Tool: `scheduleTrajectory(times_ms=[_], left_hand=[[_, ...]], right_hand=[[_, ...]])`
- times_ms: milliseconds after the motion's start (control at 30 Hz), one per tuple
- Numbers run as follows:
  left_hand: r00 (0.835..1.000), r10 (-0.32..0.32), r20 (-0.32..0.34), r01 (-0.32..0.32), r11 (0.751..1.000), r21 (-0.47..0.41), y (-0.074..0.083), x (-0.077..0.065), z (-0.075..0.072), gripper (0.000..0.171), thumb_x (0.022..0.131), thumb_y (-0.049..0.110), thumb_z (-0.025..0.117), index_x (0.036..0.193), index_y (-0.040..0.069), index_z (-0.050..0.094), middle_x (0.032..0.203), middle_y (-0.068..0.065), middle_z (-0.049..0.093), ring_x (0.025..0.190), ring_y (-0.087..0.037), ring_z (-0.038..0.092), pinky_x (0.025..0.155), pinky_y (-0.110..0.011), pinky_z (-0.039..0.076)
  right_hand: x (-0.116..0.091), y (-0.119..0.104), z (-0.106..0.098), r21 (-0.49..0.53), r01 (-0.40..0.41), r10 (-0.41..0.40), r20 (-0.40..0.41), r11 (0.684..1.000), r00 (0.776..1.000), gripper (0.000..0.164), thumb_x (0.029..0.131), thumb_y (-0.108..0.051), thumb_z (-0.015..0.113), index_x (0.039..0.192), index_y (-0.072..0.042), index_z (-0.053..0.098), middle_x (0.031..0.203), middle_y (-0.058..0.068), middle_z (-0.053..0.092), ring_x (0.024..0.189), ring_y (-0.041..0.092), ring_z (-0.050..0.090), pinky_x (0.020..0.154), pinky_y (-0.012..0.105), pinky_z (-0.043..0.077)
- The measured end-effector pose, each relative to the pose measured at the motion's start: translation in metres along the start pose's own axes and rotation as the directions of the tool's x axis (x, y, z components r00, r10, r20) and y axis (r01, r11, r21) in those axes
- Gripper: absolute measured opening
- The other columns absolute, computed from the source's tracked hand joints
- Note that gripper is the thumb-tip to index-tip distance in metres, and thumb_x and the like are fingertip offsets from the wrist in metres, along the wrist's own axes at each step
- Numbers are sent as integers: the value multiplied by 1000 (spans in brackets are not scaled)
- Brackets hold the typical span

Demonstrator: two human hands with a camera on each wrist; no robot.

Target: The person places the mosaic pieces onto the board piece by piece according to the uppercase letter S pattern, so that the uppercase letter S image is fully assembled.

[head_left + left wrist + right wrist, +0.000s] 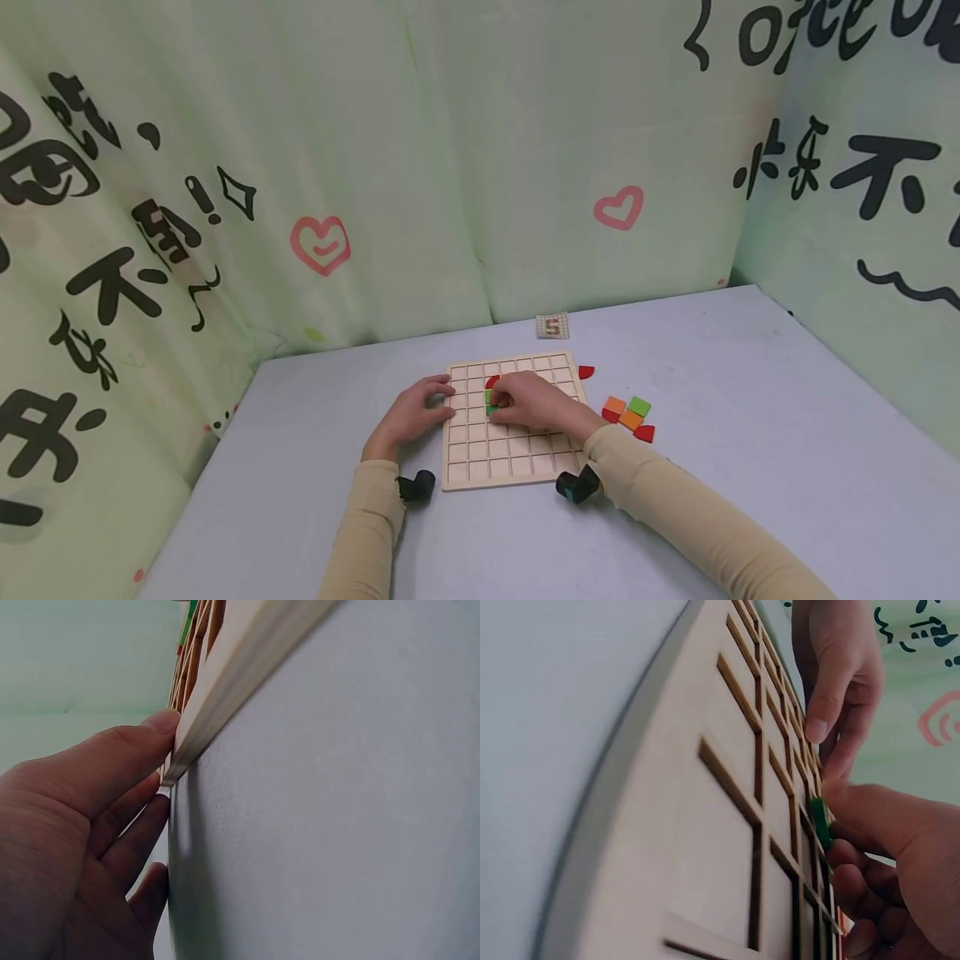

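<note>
A wooden grid board (480, 482) lies flat on the table. My left hand (411, 414) is at its left edge, fingers loosely bent; in the left wrist view the thumb (142, 735) touches the rim and the other fingers are beside it. Over the board's upper left, my right hand (534, 400) pinches a small green piece (820, 823) between thumb and fingers, right at the grid cells. A red piece (492, 382) and a light green piece (488, 397) sit in cells just beyond, partly hidden by that hand.
Right of the board lie several loose pieces: orange, red and a light green square (639, 406). A red rounded piece (587, 372) is by the board's upper right edge. At the back is a small pattern card (552, 326). Curtains with writing surround the table (750, 375).
</note>
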State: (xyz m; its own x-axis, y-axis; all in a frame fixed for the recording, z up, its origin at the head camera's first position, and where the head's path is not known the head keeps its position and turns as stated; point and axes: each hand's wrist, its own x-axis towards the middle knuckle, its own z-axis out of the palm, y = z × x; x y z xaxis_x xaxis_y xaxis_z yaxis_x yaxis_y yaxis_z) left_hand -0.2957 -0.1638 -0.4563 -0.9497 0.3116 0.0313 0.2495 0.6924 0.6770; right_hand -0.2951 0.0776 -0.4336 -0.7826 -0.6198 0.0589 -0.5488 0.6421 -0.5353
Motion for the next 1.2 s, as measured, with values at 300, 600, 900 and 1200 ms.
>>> scheduleTrajectory(times_ms=[300, 600, 900, 1200], left_hand=[[999, -33, 8, 33, 999, -17, 3, -1, 0, 32, 88, 14, 72, 119, 5, 66, 147, -8, 47, 141, -29, 35, 115, -47, 28], [1000, -5, -1, 5, 1000, -18, 2, -1, 0, 30, 88, 13, 72, 116, 5, 67, 146, -9, 48, 140, -31, 37, 115, -47, 28], [1000, -15, -1, 15, 1000, -16, 1, 0, 0, 30, 88, 13, 72, 116, 5, 67, 146, -9, 48, 140, -31, 36, 115, -48, 28], [1000, -23, -6, 23, 1000, -12, 0, 1, 1, 30, 88, 14, 73, 115, 6, 68, 146, -9, 49, 140, -31, 37, 115, -48, 29]], right_hand=[[-1, 2, -7, 36, -42, 41, 21, 998, 999, 9, 94, -18, 66, 100, -13, 72, 90, -7, 64, 83, 12, 55, 82, 31, 50], [1, 2, -3, 17, 15, -16, 31, 1000, 999, 12, 88, -14, 72, 98, -7, 72, 87, -4, 62, 79, 12, 54, 75, 28, 49], [2, 3, -6, 8, 26, -26, 38, 1000, 999, 14, 88, -13, 72, 101, -8, 73, 90, -3, 62, 79, 12, 53, 74, 28, 48], [-1, 3, -6, -1, 14, -14, 6, 1000, 1000, 9, 90, -14, 71, 98, -9, 73, 87, -5, 62, 79, 12, 54, 74, 28, 49]])
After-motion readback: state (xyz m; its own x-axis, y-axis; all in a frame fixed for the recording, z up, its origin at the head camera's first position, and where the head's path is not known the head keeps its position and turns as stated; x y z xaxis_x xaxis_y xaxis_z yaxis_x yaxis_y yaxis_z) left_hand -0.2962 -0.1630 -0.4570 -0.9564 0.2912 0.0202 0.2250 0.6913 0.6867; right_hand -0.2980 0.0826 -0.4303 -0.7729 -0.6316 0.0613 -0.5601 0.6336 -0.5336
